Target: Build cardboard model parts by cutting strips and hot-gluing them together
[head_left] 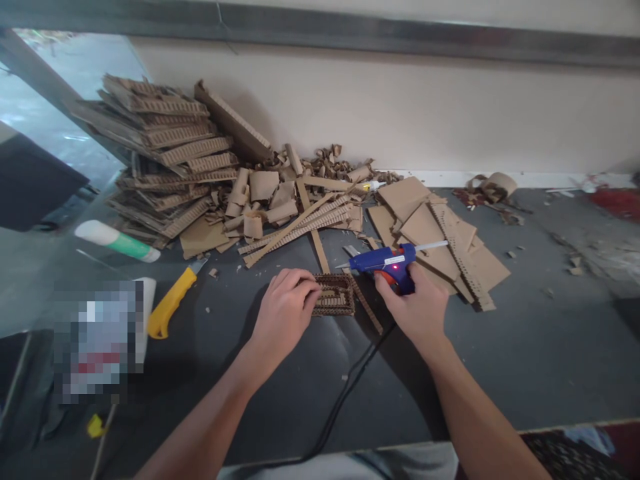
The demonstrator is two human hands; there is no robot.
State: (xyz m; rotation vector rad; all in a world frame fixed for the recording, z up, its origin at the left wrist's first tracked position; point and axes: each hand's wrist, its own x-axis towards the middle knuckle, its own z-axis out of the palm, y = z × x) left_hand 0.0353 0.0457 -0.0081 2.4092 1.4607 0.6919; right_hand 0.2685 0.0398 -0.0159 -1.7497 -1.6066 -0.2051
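Corrugated cardboard tray, small and rectangular, right at the fingertips of the left hand! Those fingers are drawn in narrow, thumb and forefinger close together at the tray's left end, the tips reaching over its rim; whether they pinch the wall or something inside, I can't tell. Across to the right hand, and it's wrapped firmly around the blue glue gun, fingers at the orange trigger, a red light glowing on the body. The nozzle points left, near the tray's upper right corner, and a pale glue stick juts from the back. Just right of the tray, a loose corrugated strip lies slanting on the dark table, with the black cord trailing toward the near edge. Farther out, flat cardboard pieces overlap behind the right hand, long cardboard strips fan out beyond the tray, and curled scraps heap up behind those. Over on the left, a yellow cutter, a white-and-green tube, and at the back a tall, uneven stack of corrugated slabs!
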